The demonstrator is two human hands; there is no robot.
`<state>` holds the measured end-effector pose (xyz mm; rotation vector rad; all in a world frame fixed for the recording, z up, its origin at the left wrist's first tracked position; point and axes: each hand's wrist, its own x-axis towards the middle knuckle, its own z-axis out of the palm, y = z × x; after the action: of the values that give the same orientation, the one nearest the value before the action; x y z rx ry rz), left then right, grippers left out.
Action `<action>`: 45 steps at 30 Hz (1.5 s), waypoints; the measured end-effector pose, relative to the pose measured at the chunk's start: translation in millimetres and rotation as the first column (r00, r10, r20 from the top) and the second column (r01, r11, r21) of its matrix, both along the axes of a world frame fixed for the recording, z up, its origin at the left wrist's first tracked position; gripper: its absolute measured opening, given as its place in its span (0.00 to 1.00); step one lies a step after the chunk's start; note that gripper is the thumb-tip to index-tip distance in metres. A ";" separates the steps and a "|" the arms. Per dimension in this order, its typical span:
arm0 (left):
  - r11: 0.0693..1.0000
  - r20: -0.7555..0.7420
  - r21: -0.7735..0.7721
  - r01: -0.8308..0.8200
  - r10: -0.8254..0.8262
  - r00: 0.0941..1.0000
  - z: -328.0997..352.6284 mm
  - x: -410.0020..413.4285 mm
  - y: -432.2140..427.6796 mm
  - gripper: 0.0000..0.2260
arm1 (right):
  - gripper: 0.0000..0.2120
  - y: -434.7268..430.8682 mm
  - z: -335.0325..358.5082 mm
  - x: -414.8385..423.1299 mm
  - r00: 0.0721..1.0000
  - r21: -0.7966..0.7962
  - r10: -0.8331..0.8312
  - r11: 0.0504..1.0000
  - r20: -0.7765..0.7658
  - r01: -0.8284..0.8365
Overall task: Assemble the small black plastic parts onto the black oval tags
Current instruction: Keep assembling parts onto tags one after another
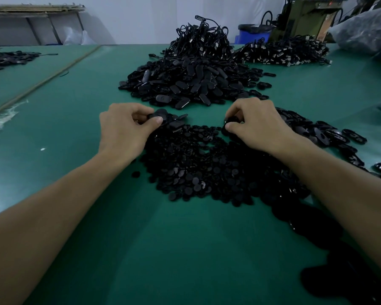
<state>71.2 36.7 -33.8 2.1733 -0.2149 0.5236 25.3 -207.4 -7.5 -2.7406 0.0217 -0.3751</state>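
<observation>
A wide heap of small round black plastic parts (198, 170) lies on the green table between my forearms. My left hand (123, 128) pinches a black oval tag (157, 114) at the heap's far left edge, thumb under it. At the heap's far right edge my right hand (257, 124) pinches a small black part (230, 121) between thumb and curled fingers; the part is mostly hidden. A big pile of black oval tags (185, 84) sits just beyond both hands.
Behind the tag pile rises a mound of black corded pieces (202, 38), with a flatter one (282, 52) at the back right. More black tags (330, 135) spread to the right of my right hand. A seam (42, 82) crosses the green table (75, 128) at the left.
</observation>
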 end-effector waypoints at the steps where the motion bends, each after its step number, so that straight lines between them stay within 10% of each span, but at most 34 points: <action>1: 1.000 -0.004 0.020 -0.008 0.008 1.000 0.4 -0.2 0.4 0.10 | 0.09 -1.0 0.3 1.2 1.000 0.028 0.003 1.000 0.022 -0.003; 8: 0.996 0.041 0.086 -0.009 0.005 0.999 4.7 -7.9 -1.9 0.11 | 0.02 9.4 5.3 -0.2 0.977 0.327 0.093 0.933 0.193 -0.154; 10: 0.998 0.080 -0.011 0.064 -0.063 0.995 7.5 -14.3 -9.4 0.01 | 0.03 16.2 7.3 -2.4 0.964 0.384 0.167 0.892 0.209 -0.238; 16: 0.889 -0.053 -0.313 0.336 -0.369 0.928 16.8 -31.5 -33.1 0.13 | 0.02 36.2 12.1 -10.4 0.907 0.650 0.345 0.637 0.241 -0.415; 23: 0.775 -0.076 -0.528 0.347 -0.451 0.890 13.7 -31.3 -33.2 0.05 | 0.12 35.7 9.6 -11.1 0.892 0.715 0.408 0.564 0.195 -0.414; 39: 0.730 -0.101 -0.599 0.330 -0.477 0.873 9.8 -30.1 -32.0 0.03 | 0.01 31.2 5.4 -6.5 0.945 0.687 0.286 0.657 0.156 -0.312; 45: 0.759 -0.046 -0.583 0.290 -0.388 0.921 9.7 -28.0 -28.9 0.04 | 0.15 26.1 1.6 -4.3 0.974 0.134 0.216 0.966 0.061 -0.223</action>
<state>43.2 7.8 -24.2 1.5280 -0.3129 0.1588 21.0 -181.2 -5.9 -2.5604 -0.2563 -0.3597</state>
